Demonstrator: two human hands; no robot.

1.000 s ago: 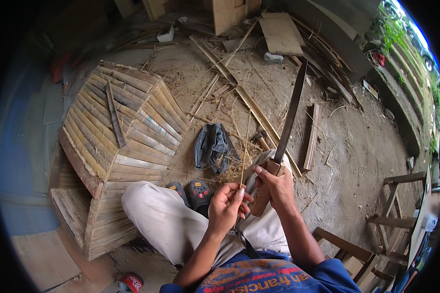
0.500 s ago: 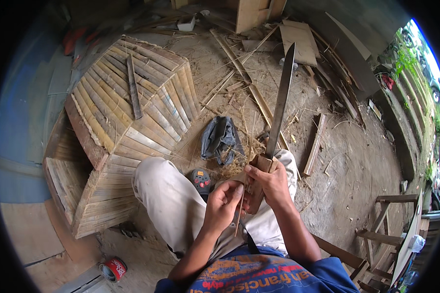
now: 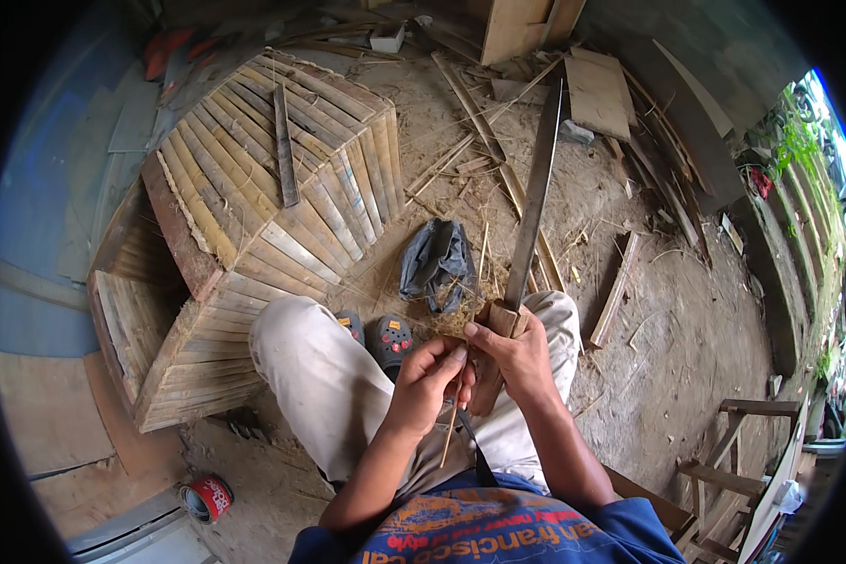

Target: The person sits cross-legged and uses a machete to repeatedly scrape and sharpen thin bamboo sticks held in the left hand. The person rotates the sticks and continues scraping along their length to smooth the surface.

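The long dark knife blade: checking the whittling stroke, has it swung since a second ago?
Yes. The long dark knife blade stood up from leaning right, its tip nearer the flat wooden board on the ground.

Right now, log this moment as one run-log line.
left hand: pinching thin bamboo sliver | right hand: gripping long knife, blade pointing away | seated, woven bamboo frame at left

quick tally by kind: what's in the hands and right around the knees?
Long knife, handle in the right hand: 1
Thin bamboo sliver, pinched by the left hand: 1
Dark sandals by the knees: 2
Crumpled dark cloth on the dirt: 1
Slatted bamboo structure to the left: 1
Red can: 1
Total: 7
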